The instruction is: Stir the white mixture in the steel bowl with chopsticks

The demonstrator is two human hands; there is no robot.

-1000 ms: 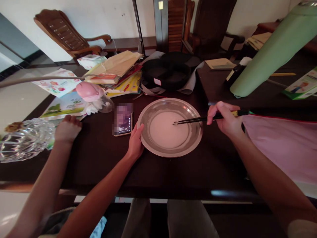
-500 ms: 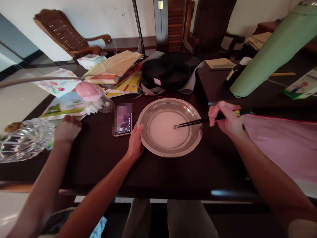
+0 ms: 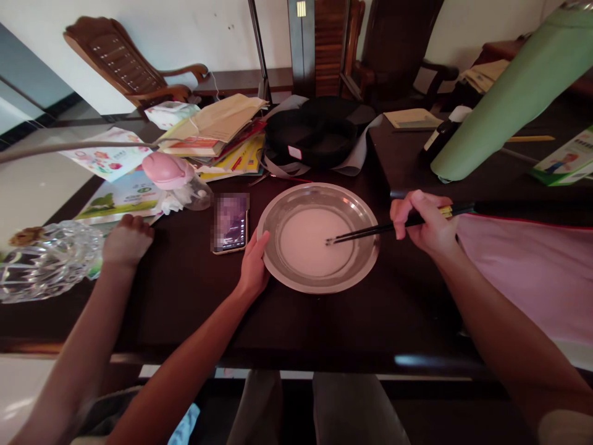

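Observation:
A shallow metal bowl (image 3: 319,288) stands on the dark table in front of me, with a whitish liquid (image 3: 310,247) in its bottom. My left hand (image 3: 254,262) grips the bowl's left rim, thumb on top and fingers below. Black chopsticks (image 3: 370,231) are held in my right hand (image 3: 426,225), whose fingers are closed around their upper part. The chopstick tips dip into the liquid near the bowl's middle. Just left of the bowl lies a phone (image 3: 231,225) with its screen lit and partly blurred.
Another person's hand (image 3: 128,241) rests at the left beside a cut-glass bowl (image 3: 55,262). Behind are a pink-lidded bottle (image 3: 169,173), stacked papers (image 3: 222,123) and a black divided tray (image 3: 310,133). A green cylinder (image 3: 509,93) and pink cloth (image 3: 532,266) are at right.
The chopstick tips have shifted very slightly downward in the liquid. My left hand and the bowl stay where they were.

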